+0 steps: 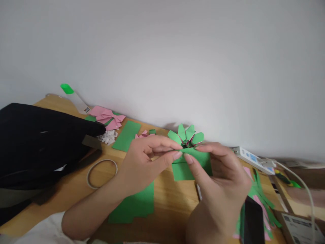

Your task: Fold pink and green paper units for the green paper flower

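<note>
A sheet of green paper [184, 172] held up between two hands over the worktop [167, 206].
From where I stand, the left hand [141, 166] nips the sheet's upper edge between thumb and fingers, and the right hand [222, 179] pinches it just beside, thumb in front; both are nearly closed. The paper hangs below their fingertips, mostly towards the right hand, with a folded green flower [190, 131] behind it.
</note>
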Available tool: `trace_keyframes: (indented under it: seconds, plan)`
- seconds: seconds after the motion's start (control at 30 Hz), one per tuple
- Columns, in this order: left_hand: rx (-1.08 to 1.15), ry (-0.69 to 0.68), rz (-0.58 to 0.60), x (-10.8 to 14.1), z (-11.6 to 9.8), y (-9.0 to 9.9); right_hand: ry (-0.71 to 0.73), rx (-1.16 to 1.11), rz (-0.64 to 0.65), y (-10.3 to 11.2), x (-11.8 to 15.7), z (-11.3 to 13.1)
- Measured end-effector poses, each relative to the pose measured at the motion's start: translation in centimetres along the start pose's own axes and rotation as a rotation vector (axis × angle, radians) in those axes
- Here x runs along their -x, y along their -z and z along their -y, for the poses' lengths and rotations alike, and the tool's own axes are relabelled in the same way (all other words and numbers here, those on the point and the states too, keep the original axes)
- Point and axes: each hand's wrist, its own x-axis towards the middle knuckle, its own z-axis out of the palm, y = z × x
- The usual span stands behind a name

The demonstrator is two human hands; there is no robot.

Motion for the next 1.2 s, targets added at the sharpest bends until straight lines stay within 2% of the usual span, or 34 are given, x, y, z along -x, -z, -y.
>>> trace_keyframes:
  seconds: [0.47,0.57,0.8,1.2]
  plan:
    - [0.047,0.051,-0.014,0.1,-0.2,0.0,-0.011,0.046,-0.011,0.0,0.2,0.1]
    - [0.037,0.055,-0.021,0.2,0.0,-0.1,-0.050,0.068,-0.032,0.2,0.1,-0.1]
    - [0.006,0.024,-0.055,0.3,0.3,0.0,-0.270,-0.031,0.178,0.9,-0.8,-0.4]
    - [-0.073,0.017,-0.028,0.1,0.0,-0.1,-0.357,-0.149,0.270,0.8,-1.4,-0.6]
